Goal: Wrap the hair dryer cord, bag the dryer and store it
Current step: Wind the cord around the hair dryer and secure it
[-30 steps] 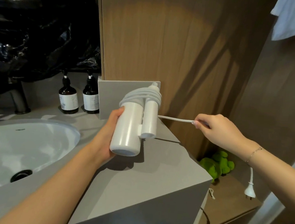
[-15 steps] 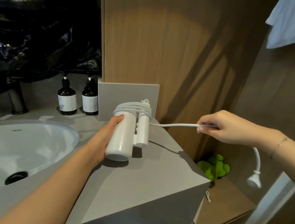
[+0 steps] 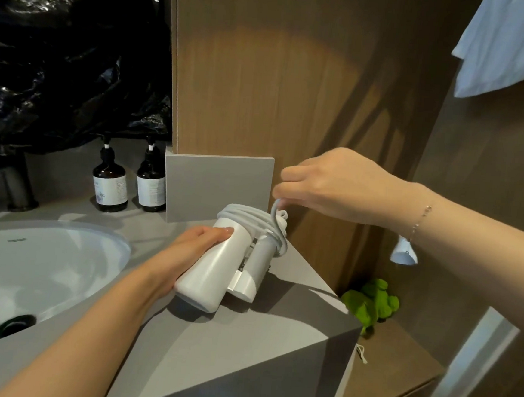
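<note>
Right hand [image 3: 334, 185] has swung in above the dryer [image 3: 218, 263] — cord [image 3: 275, 227] now looped over.

1. Left hand [image 3: 187, 255] is gripping the white hair dryer [image 3: 217, 270] over the grey counter [image 3: 242, 347].
2. Right hand [image 3: 334, 185] is pinching the cord [image 3: 253, 218], which is lying coiled round the dryer's top.
3. Plug [image 3: 403, 255] is hanging below the right wrist.
4. Two brown bottles [image 3: 130, 185] are standing beside the sink [image 3: 29, 267].
</note>
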A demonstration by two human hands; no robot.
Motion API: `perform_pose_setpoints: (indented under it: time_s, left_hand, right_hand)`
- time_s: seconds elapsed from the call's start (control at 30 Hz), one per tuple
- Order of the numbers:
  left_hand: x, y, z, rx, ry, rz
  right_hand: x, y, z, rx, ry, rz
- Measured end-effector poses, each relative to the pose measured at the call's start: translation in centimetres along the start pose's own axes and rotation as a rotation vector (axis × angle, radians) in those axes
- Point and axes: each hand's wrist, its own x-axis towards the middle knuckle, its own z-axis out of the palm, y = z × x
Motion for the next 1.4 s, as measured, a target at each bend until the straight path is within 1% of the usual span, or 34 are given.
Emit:
perform_pose_setpoints:
  time_s: [0.13,0.27,0.33,0.4,0.5,0.63,0.73,0.87,1.0,1.07,1.17,1.27,1.33,1.4]
  left_hand:
    - [0.2,0.1,0.1,0.085,-0.015,0.012]
    - [0.4,0.0,0.1,0.093,-0.062,0.024]
    - [0.3,0.0,0.1,0.103,-0.099,0.023]
    - [0.1,0.2,0.0,0.117,-0.14,0.027]
    - [-0.2,0.3,0.1,0.151,-0.219,0.042]
    - [-0.2,0.2,0.0,0.151,-0.276,0.046]
    - [-0.4,0.2,0.2,0.157,-0.349,0.067]
    - [-0.8,0.2,0.7,0.135,-0.407,0.077]
    - [-0.9,0.1,0.4,0.09,-0.45,0.059]
    - [-0.9,0.0,0.4,0.048,-0.44,0.046]
    - [-0.8,0.1,0.1,-0.022,-0.384,0.053]
    - [-0.6,0.0,-0.1,-0.073,-0.311,0.044]
    - [-0.6,-0.1,0.0,-0.139,-0.277,0.013]
    - [-0.4,-0.1,0.0,-0.197,-0.239,-0.027]
  right_hand:
    - [2.5,-0.2,1.0,0.076,0.066,-0.024]
    - [4.2,-0.5,2.5,0.18,0.062,-0.015]
    - [4.8,-0.3,2.9,0.224,0.024,0.024]
    - [5.3,0.1,3.3,0.284,-0.022,0.097]
    - [5.6,0.3,3.9,0.404,-0.049,0.209]
    - [5.6,0.6,4.1,0.546,-0.13,0.266]
    - [5.4,1.3,4.6,0.673,-0.194,0.363]
    - [5.1,1.1,6.4,0.98,-0.34,0.463]
    - [4.3,1.2,8.2,1.239,-0.416,0.452]
    - [3.5,1.3,9.2,1.356,-0.409,0.475]
    - [2.1,0.8,10.7,1.462,-0.313,0.601]
    - [0.6,-0.2,11.7,1.487,-0.281,0.667]
    - [0.0,-1.4,11.8,1.428,-0.276,0.729]
    - [-0.5,-2.5,12.8,1.43,-0.234,0.771]
